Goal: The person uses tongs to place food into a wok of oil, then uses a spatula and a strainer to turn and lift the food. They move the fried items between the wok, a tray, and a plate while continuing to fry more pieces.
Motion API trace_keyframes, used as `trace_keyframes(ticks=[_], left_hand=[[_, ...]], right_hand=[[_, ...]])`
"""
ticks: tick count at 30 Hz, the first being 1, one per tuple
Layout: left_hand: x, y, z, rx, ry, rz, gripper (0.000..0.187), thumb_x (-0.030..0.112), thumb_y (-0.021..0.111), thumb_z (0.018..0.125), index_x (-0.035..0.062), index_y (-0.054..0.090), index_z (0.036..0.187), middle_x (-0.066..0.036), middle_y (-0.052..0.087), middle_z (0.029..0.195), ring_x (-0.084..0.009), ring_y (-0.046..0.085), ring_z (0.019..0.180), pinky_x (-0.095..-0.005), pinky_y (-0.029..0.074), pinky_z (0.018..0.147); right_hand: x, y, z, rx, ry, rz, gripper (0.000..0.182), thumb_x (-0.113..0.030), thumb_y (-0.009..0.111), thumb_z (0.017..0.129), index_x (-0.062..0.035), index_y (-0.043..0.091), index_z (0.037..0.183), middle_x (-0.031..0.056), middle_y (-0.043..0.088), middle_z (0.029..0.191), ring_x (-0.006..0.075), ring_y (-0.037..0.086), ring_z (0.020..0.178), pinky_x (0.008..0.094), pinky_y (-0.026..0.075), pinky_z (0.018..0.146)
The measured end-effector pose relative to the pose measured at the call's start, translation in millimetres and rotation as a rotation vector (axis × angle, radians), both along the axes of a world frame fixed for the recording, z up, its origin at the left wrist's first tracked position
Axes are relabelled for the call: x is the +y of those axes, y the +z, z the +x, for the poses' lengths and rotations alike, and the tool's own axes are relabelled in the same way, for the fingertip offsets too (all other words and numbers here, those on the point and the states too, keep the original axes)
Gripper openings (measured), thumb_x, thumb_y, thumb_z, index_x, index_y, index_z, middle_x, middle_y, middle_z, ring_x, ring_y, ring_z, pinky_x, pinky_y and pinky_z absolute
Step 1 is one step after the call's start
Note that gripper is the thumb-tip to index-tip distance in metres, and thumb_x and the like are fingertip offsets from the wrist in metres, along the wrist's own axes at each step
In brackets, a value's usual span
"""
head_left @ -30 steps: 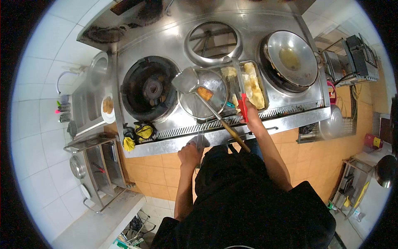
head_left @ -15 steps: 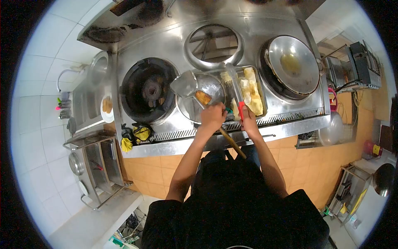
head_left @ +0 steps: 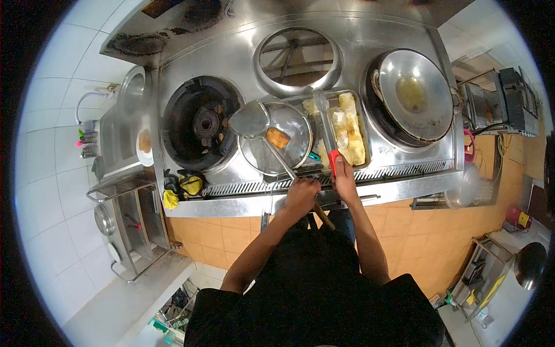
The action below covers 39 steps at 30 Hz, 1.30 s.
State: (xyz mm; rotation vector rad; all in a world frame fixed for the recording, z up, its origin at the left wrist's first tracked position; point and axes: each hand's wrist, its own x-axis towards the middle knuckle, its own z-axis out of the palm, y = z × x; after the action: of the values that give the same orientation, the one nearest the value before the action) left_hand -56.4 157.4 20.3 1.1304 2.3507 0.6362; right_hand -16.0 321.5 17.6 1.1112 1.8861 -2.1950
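My left hand (head_left: 302,195) is wrapped round the long handle of a metal ladle (head_left: 250,119). The ladle's bowl lies over the left rim of a round strainer (head_left: 274,159), and its handle crosses the strainer. One browned piece of food (head_left: 277,137) sits in the strainer beside that handle. My right hand (head_left: 345,177) grips the red handle of metal tongs (head_left: 325,120), whose far end reaches over a rectangular tray (head_left: 363,124). Pale yellow food pieces (head_left: 348,134) fill much of the tray. Nothing can be made out between the tongs' tips.
At the right, a wok (head_left: 414,115) with a little yellow liquid rests on a burner. A black burner (head_left: 205,124) is on the left, an open ring (head_left: 298,61) at the back. Yellow and black cloths (head_left: 191,184) lie near the front edge, and a white plate (head_left: 145,151) holds browned food.
My left hand has slid down the ladle's handle toward the stove's front edge. The ladle's bowl shows slightly further left and lower. My right hand and the tongs have shifted slightly down and left.
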Motion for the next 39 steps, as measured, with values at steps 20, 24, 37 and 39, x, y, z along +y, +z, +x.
trace_keyframes(ticks=[20,24,37,39], left_hand=[[35.1,38.9,-100.4,0.205,0.211,0.192,0.023,0.003,0.064,0.073,0.0090,0.062,0.095,-0.013,0.066,0.092,-0.0339,0.058,0.096,-0.0451,0.046,0.084],[55.7,42.0,-138.9,0.401,0.223,0.085,0.032,0.003,0.065,0.071,0.0092,0.061,0.103,-0.013,0.065,0.099,-0.0331,0.053,0.109,-0.0458,0.041,0.091],[88.5,-2.8,-175.3,0.379,0.067,-0.132,0.049,-0.001,0.053,0.082,-0.0013,0.038,0.129,-0.021,0.056,0.131,-0.0382,0.027,0.142,-0.0591,0.022,0.107],[88.9,-4.9,-176.4,0.382,0.065,-0.160,0.048,-0.001,0.052,0.083,-0.0014,0.037,0.128,-0.020,0.055,0.133,-0.0380,0.027,0.142,-0.0607,0.022,0.107]], right_hand=[[-0.3,-4.8,1.4,-0.043,-0.007,-0.066,0.054,-0.044,0.038,0.104,0.0017,0.054,0.129,0.0028,0.058,0.085,0.0098,0.047,0.070,0.0251,0.040,0.061],[1.0,-14.3,3.2,-0.035,-0.020,-0.051,0.055,-0.045,0.037,0.104,0.0016,0.055,0.127,0.0031,0.058,0.085,0.0098,0.047,0.070,0.0250,0.040,0.061],[1.5,-1.5,1.7,0.039,0.013,-0.075,0.050,-0.045,0.037,0.104,-0.0020,0.059,0.116,-0.0022,0.053,0.073,0.0070,0.043,0.057,0.0238,0.034,0.050],[2.4,4.4,2.1,0.020,0.018,-0.081,0.051,-0.045,0.036,0.104,-0.0012,0.058,0.117,-0.0022,0.053,0.074,0.0073,0.044,0.058,0.0239,0.035,0.051]])
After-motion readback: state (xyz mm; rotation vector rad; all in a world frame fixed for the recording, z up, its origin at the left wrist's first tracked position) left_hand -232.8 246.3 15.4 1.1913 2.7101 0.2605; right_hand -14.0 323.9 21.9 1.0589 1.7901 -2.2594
